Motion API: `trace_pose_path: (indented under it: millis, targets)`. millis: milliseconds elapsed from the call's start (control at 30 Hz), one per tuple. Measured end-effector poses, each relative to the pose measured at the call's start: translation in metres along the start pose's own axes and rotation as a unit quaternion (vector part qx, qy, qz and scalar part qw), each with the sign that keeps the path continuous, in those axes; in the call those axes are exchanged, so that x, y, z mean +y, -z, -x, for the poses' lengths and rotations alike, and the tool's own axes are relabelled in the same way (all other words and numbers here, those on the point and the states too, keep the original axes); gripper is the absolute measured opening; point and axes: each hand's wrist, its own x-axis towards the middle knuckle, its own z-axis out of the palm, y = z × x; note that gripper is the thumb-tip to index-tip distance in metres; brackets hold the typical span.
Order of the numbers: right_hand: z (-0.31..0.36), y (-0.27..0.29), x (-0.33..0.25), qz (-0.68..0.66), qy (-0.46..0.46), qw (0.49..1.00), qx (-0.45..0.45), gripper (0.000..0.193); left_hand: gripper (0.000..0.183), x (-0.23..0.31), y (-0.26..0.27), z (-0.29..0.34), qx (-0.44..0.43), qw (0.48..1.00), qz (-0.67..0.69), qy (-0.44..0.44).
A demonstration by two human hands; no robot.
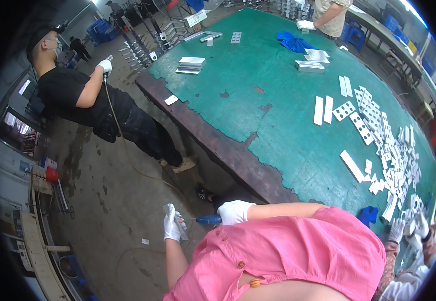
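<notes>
My left hand (172,224), in a white glove, is closed on a flat silvery metal piece (182,229) held out over the floor, left of the table's near corner. My right hand (234,212), also gloved in white, grips a blue-handled tool (208,219). A thin shaft runs from that handle toward the metal piece; whether the two touch, I cannot tell. The tool's exact kind is unclear. Both hands are off the table, in front of my pink top.
A worn green table (218,108) bears a heap of punched metal plates (391,155), stacked bars (310,66) and blue cloths (298,42). At left stands a person in black (72,95) with a hose (120,128). Another person's gloved hands (397,231) work at lower right.
</notes>
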Motion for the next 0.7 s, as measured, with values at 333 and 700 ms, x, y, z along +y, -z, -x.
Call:
trace_pose_path:
  millis: [333, 700]
  targets:
    - [0.004, 0.004, -0.005, -0.013, -0.009, 1.000, -0.010, 0.039, 0.030, -0.002, -0.006, 0.003, 0.036, 0.999, 0.033, 0.019]
    - [0.007, 0.005, -0.004, -0.018, 0.004, 1.000, 0.006, 0.037, 0.013, -0.011, 0.014, -0.013, -0.023, 0.997, 0.059, -0.040]
